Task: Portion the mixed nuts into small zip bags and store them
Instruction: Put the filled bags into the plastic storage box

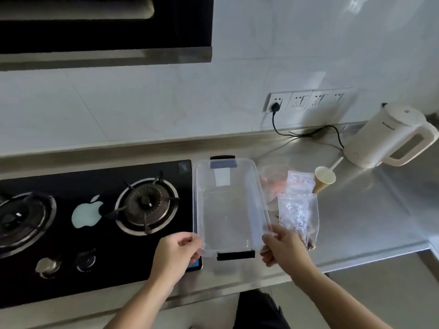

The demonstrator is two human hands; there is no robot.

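Your left hand (177, 251) grips the near left corner of a clear plastic storage box (231, 205), fingers curled round its rim, and your right hand (283, 249) pinches the near right corner the same way, thumb over the edge, so both hands hold the box between them over the counter (370, 210). The box looks tilted, its far end higher against the backsplash; it has a black latch handle (235, 255) at the near end between your hands and another at the far end, with a white label inside near that far end. You can see nothing inside it. Just right of the box, on the steel counter, lie the small zip bags (298, 213): one clear crinkled bag nearest your right hand with dark nuts showing at its lower end, and another bag with reddish print behind it. A clear tub (273, 179) with something reddish in it sits behind those bags, partly hidden by the box. A cream scoop (325, 178) with a thin white handle lies on its side just beyond the bags. Farther right stands a cream electric kettle (389, 136), its black cord running to a wall socket (276, 103). To the left of the box is a black gas hob (95, 214) with two burners
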